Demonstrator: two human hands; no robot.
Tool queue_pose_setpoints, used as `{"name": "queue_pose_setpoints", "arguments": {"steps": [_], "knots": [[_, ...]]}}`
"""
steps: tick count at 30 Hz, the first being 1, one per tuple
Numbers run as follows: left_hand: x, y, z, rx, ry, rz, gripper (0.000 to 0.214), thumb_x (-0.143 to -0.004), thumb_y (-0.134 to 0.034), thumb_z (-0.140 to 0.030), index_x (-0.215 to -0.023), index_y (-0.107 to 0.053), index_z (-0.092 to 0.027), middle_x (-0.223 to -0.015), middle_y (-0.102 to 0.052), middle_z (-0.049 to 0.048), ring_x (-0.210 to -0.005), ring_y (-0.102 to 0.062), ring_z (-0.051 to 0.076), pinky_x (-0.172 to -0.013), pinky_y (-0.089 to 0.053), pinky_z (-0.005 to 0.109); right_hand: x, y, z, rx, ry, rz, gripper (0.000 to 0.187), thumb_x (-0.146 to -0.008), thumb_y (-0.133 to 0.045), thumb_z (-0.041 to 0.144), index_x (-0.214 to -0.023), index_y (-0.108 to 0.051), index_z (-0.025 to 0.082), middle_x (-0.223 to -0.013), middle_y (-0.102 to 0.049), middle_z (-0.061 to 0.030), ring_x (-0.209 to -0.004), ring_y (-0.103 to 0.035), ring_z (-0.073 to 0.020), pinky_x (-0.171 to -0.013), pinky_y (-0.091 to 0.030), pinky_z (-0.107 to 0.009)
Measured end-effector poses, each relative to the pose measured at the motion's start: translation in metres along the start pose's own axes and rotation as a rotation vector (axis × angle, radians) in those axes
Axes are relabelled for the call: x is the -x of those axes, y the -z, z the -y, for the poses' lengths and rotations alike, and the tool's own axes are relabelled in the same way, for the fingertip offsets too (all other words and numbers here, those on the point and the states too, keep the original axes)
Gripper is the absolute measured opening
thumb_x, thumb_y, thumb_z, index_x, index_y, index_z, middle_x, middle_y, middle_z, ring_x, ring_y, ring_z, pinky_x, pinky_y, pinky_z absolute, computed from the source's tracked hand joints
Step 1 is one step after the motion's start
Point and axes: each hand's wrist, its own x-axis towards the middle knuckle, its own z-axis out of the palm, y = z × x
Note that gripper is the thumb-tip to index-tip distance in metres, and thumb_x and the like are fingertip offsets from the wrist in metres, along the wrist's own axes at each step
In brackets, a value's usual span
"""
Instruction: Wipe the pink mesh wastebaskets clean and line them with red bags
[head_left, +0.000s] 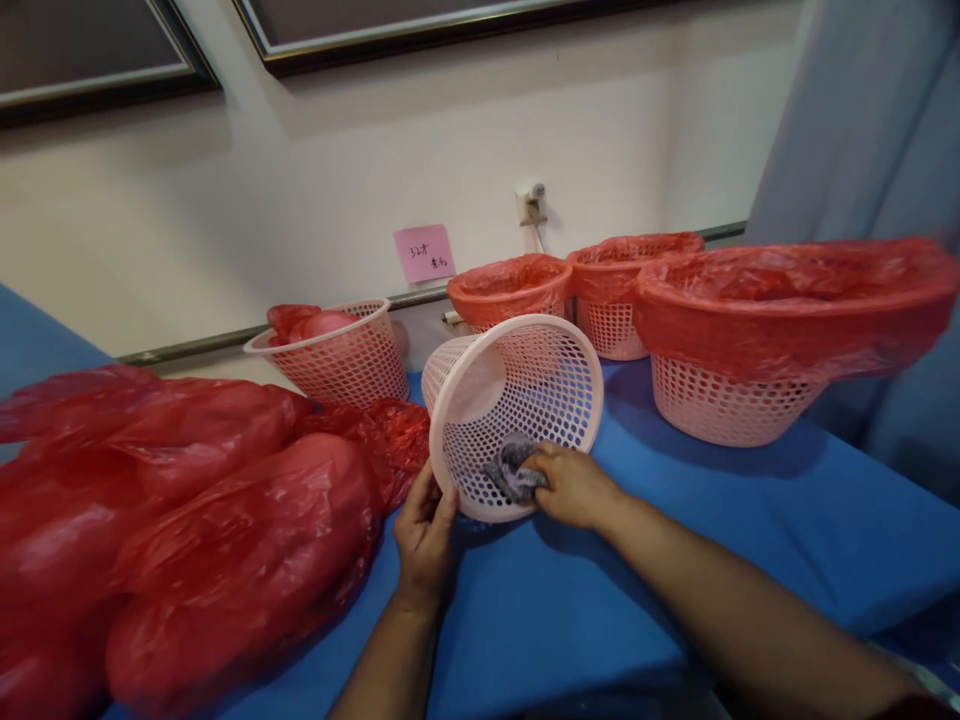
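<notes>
A pale pink perforated basket [517, 400] lies tipped on its side on the blue table [750, 520], its mouth facing me. My left hand [424, 530] grips the basket's rim at the lower left, thumb over the edge. My right hand [570, 485] reaches into the basket's mouth and is closed on a crumpled grey cloth [514, 468], pressed against the inner wall near the bottom rim.
A heap of red plastic bags [187, 520] covers the table's left side. Behind stand a pink basket with a red bag inside [337, 355] and three baskets lined with red bags [780, 330]. A pink note [424, 252] and a wall socket [531, 203] are on the wall.
</notes>
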Motion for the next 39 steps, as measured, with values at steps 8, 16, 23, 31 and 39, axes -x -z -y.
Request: {"name": "queue_pose_setpoints", "arguments": {"steps": [8,16,23,31,39], "knots": [[0.001,-0.007,-0.001,-0.071,-0.115,-0.130,0.064,-0.078,-0.088,-0.049,-0.133,-0.070,-0.022,-0.117,-0.080,0.0096,-0.104,-0.078,0.024,-0.097,-0.061,0.036,-0.011,0.026,-0.035,0.108,-0.283,-0.389,0.051,-0.087,-0.059,0.016,-0.138,-0.066,0.021,-0.139,-0.060,-0.0130,-0.120,-0.064,-0.0276,-0.106,-0.052,-0.040],[0.001,-0.004,0.000,-0.184,-0.120,-0.114,0.058,-0.080,-0.085,-0.052,-0.127,-0.075,-0.020,-0.119,-0.080,0.0096,-0.104,-0.077,0.026,-0.100,-0.060,0.040,-0.002,-0.023,0.003,-0.410,0.227,-0.035,0.042,-0.075,-0.069,0.009,-0.113,-0.078,0.025,-0.106,-0.071,-0.0020,-0.099,-0.068,-0.0161,-0.091,-0.055,-0.028],[-0.003,-0.003,-0.003,-0.168,-0.128,-0.101,0.057,-0.079,-0.086,-0.049,-0.127,-0.074,-0.020,-0.121,-0.079,0.0105,-0.110,-0.076,0.028,-0.103,-0.059,0.042,-0.002,0.009,-0.008,-0.239,0.058,0.142,0.032,-0.071,-0.065,0.006,-0.092,-0.079,0.025,-0.098,-0.074,0.0001,-0.088,-0.069,-0.0164,-0.079,-0.054,-0.026],[-0.001,-0.005,-0.002,-0.191,-0.099,-0.060,0.058,-0.076,-0.087,-0.046,-0.125,-0.072,-0.017,-0.111,-0.081,0.0102,-0.096,-0.078,0.023,-0.088,-0.063,0.033,-0.005,0.037,-0.030,-0.038,-0.110,-0.572,0.033,-0.082,-0.058,0.017,-0.111,-0.073,0.021,-0.114,-0.069,-0.0101,-0.105,-0.069,-0.0252,-0.098,-0.055,-0.040],[-0.005,-0.005,-0.007,-0.203,-0.097,-0.060,0.057,-0.077,-0.086,-0.047,-0.123,-0.071,-0.017,-0.107,-0.081,0.0104,-0.099,-0.078,0.027,-0.087,-0.065,0.039,-0.011,0.041,-0.045,-0.054,-0.152,-0.957,0.051,-0.086,-0.058,0.021,-0.138,-0.060,0.023,-0.143,-0.051,-0.0138,-0.131,-0.059,-0.0291,-0.110,-0.050,-0.046]]}}
